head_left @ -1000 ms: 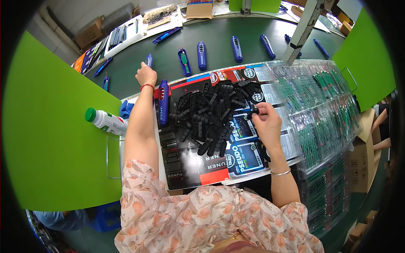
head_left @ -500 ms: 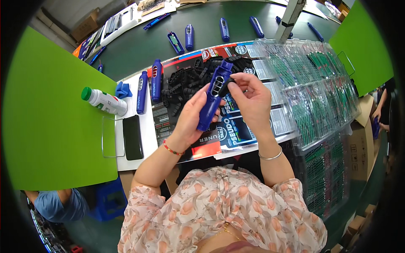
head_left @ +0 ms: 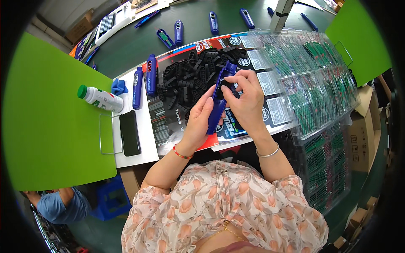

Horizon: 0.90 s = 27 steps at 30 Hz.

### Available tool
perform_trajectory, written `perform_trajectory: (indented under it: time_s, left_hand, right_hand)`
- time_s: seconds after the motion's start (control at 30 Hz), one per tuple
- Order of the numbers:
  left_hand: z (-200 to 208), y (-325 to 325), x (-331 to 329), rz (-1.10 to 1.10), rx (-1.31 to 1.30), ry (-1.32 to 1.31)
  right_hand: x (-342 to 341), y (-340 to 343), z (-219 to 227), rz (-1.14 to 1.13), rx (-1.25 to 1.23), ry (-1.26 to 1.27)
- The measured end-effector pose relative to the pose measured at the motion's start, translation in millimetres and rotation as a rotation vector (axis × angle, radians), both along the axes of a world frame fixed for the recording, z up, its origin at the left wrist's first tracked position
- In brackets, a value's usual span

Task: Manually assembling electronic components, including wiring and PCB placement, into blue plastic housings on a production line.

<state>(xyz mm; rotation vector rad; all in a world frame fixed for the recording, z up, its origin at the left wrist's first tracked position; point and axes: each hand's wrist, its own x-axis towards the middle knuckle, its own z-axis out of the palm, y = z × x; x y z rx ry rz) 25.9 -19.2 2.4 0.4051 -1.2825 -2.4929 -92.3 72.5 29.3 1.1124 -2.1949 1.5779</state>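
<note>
My left hand (head_left: 198, 120) grips a long blue plastic tool body (head_left: 219, 101) and holds it upright over the work board. At its upper end my right hand (head_left: 244, 99) pinches a small black plastic part (head_left: 230, 85) against the tool. Just behind the hands lies a heap of several black plastic parts (head_left: 190, 76) on a printed cardboard sheet (head_left: 168, 126). Two more blue tool bodies (head_left: 151, 80) lie side by side to the left of the heap.
Stacks of clear blister trays with green inserts (head_left: 312, 71) fill the right side. A white bottle with a green cap (head_left: 99, 98), a blue cloth (head_left: 119, 86) and a black phone (head_left: 130, 133) lie at left. More blue tools (head_left: 213, 22) rest on the dark green conveyor. Green dividers (head_left: 46, 118) flank the station.
My left hand took a blue tool body from the left and brought it up in front of me. My right hand lifted a black part from the heap to its top.
</note>
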Motion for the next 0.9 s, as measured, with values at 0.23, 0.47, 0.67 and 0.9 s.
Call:
perform_trajectory:
  time_s: [0.23,0.47,0.67,0.9]
  left_hand:
    - [-9,12,0,-0.011,-0.099,0.010]
    - [-5,24,-16,-0.036,0.059,0.010]
    - [-9,31,-27,-0.052,0.080,0.013]
    - [-9,30,-27,-0.009,0.067,-0.042]
  right_hand:
    - [-2,9,2,0.042,0.063,-0.147]
    - [-24,40,14,0.101,-0.032,-0.268]
    - [-196,167,11,-0.566,0.305,0.124]
    - [-305,285,-29,-0.926,0.763,-0.006]
